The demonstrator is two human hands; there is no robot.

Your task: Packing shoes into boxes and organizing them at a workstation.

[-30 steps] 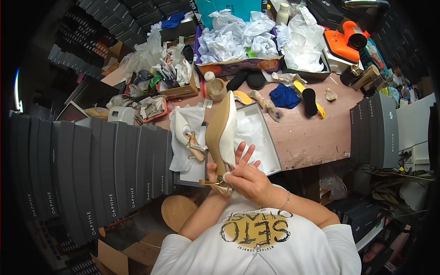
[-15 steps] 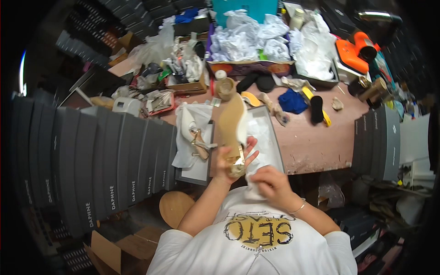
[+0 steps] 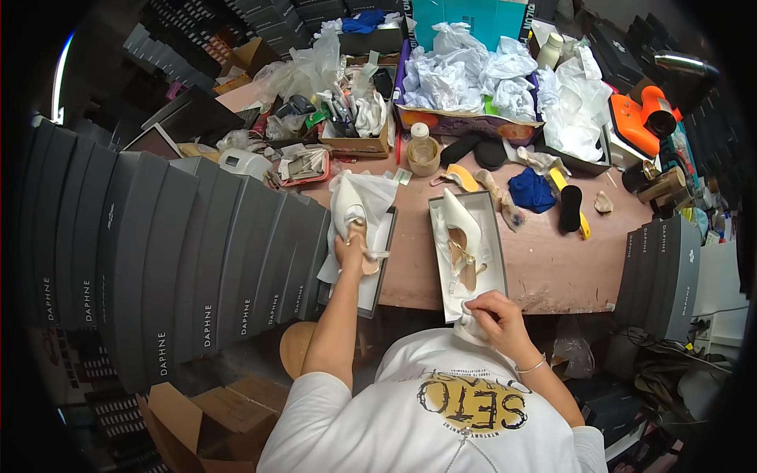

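Observation:
At the left, my left hand (image 3: 345,251) is closed on a white pointed-toe shoe (image 3: 348,206) with an ankle strap, over white tissue paper (image 3: 377,191) in a grey box lid or tray (image 3: 380,260). The hand partly covers the shoe's heel end. Its mate, another white pointed-toe shoe (image 3: 464,223), lies in a grey shoebox (image 3: 494,236) in front of me, toe pointing away. Close to my body, below that box's near end, my right hand (image 3: 500,322) pinches a crumpled white cloth (image 3: 471,327).
Grey shoeboxes (image 3: 150,260) are lined up at the left, with more boxes (image 3: 658,264) at the right. Behind the work area stand a glass jar (image 3: 423,155), a blue cloth (image 3: 531,191), a black-padded yellow brush (image 3: 570,206), a bin of crumpled paper (image 3: 465,79) and an orange tool (image 3: 635,126).
The shoe my left hand held up, sole showing, now lies in the shoebox. My left hand has moved left onto the other shoe. My right hand keeps the cloth.

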